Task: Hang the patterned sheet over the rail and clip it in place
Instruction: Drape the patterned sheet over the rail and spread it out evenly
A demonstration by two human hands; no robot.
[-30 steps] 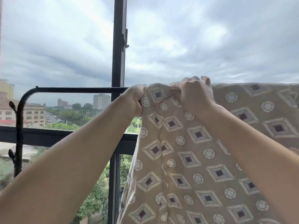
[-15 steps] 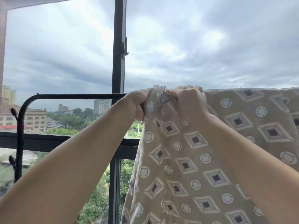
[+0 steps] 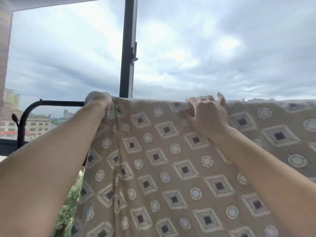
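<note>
Gripping the patterned sheet (image 3: pixel 171 168) atop the rail (image 3: pixel 59 103), left hand (image 3: pixel 100 102) and right hand (image 3: pixel 207 114) sit apart.

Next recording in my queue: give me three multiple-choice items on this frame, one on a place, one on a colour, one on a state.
1. Where does the left hand grip the sheet?
A. at its bottom hem
B. at its left end, up at the rail
C. at its far right end

2. What colour is the bare stretch of rail?
A. white
B. red
C. black

3. How does the sheet lie?
A. draped over the rail, hanging down
B. folded on the floor
C. rolled into a ball

Answers:
1 B: the hand is curled on the fabric just where the bare rail ends.
2 C: the bar left of that hand is black.
3 A: its top edge runs along the rail, with the right hand gripping it there, and the rest hangs below.
</note>
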